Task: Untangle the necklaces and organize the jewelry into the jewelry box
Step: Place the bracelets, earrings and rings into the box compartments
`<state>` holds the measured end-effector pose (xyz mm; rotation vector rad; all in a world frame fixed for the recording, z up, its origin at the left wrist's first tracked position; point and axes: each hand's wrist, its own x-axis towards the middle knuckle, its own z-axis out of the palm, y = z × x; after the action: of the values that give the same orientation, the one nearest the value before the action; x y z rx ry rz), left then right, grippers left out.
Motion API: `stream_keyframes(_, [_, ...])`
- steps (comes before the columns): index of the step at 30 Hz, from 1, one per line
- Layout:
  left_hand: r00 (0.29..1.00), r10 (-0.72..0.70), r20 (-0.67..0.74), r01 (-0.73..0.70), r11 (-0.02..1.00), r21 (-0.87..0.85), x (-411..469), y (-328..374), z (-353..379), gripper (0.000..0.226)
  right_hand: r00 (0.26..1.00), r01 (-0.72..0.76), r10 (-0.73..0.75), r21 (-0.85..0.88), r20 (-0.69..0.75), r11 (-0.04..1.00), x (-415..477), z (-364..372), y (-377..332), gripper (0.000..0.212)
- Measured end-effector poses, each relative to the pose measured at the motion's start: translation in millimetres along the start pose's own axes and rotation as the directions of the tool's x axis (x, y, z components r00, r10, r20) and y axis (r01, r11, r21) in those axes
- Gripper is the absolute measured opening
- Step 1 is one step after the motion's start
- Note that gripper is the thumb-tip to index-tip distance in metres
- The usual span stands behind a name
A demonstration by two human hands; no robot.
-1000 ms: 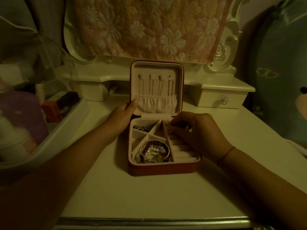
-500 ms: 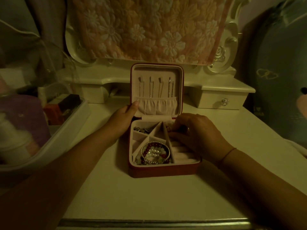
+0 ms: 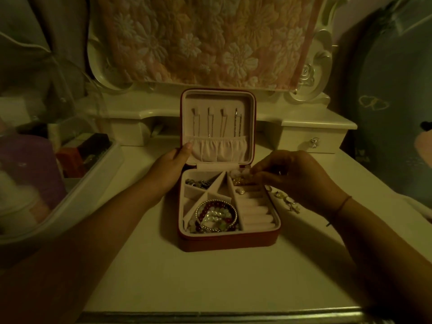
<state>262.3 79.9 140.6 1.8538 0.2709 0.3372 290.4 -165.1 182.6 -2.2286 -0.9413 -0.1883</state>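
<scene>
A red jewelry box [image 3: 224, 242] is sitting open at the centre of the frame on a white dressing table [image 3: 210, 284], its lid [image 3: 251, 118] standing upright behind the tray. Inside the lid, 4 thin chains [image 3: 216, 122] are hanging side by side from hooks, their ends dropping into a gathered pocket [image 3: 224, 149].

The left hand [image 3: 170, 168] is gripping the lid's left edge, with the thumb lying across the pocket's upper left corner.

The right hand [image 3: 294, 176] is hovering over the tray's upper right corner. Its fingertips [image 3: 256, 172] are drawn together in a pinch above the far end of the ring rolls [image 3: 254, 212]. I cannot tell whether anything is clamped between them. A thin cord [image 3: 342, 204] is circling that wrist.

Just left of the fingertips, small gold pieces [image 3: 240, 181] are lying at the top of the ring rolls, and a pale bead-like piece [image 3: 239, 190] is sitting just below them. Beaded bracelets [image 3: 216, 217] are filling the tray's lower left compartment, and dark charms [image 3: 198, 183] are lying in its upper left one.

A few small loose pieces [image 3: 286, 201] are lying on the table just right of the box, under the right wrist. A clear plastic bin [image 3: 98, 181] is standing at the left of the frame, and floral cloth [image 3: 210, 38] is hanging across the top.
</scene>
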Motion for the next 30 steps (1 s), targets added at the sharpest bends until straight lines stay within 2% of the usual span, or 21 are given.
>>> stream_keyframes(7, [1.0, 0.011, 0.008, -0.011, 1.0, 0.011, -0.6, 0.9, 0.3, 0.042, 0.995, 0.043, -0.039, -0.045, 0.093, 0.998, -0.7, 8.9, 2.0, 0.011])
stream_keyframes(12, [1.0, 0.004, 0.011, -0.004, 1.0, 0.012, -1.5, 1.6, 0.0, 0.044, 0.994, 0.073, -0.065, -0.085, 0.083, 0.994, -0.3, 17.8, -2.0, 0.005])
stream_keyframes(19, [1.0, 0.0, 0.008, 0.0, 1.0, 0.007, -2.7, 2.4, -0.1, 0.036, 0.994, 0.074, -0.066, -0.092, 0.088, 0.993, -0.1, 19.2, -3.4, 0.009])
stream_keyframes(22, [1.0, -0.001, 0.008, 0.001, 1.0, 0.012, -1.1, 1.6, 0.1, 0.038, 0.999, -0.033, 0.032, 0.034, 0.027, 0.999, 0.3, 1.7, -0.7, 0.006])
stream_keyframes(25, [1.0, -0.001, 0.01, 0.001, 1.0, 0.02, 0.4, -0.4, -0.6, 0.043, 0.96, -0.14, 0.167, 0.131, -0.223, 0.981, 0.1, -30.7, 17.9, 0.002])
stream_keyframes(27, [1.0, -0.007, 0.017, 0.007, 1.0, 0.024, 1.8, -2.6, -1.2, 0.047, 0.908, -0.252, 0.259, 0.064, -0.331, 0.966, -1.7, -48.9, 38.4, 0.006])
stream_keyframes(28, [1.0, -0.007, 0.019, 0.007, 1.0, 0.024, 2.1, -3.3, -1.2, 0.048, 0.894, -0.325, 0.312, 0.014, -0.323, 0.946, -2.7, -54.4, 48.6, 0.009])
stream_keyframes(30, [1.0, -0.004, 0.022, 0.004, 1.0, 0.025, 3.0, -4.3, -1.3, 0.047, 0.878, -0.453, 0.434, -0.053, -0.203, 0.89, -4.6, -59.3, 64.1, 0.007])
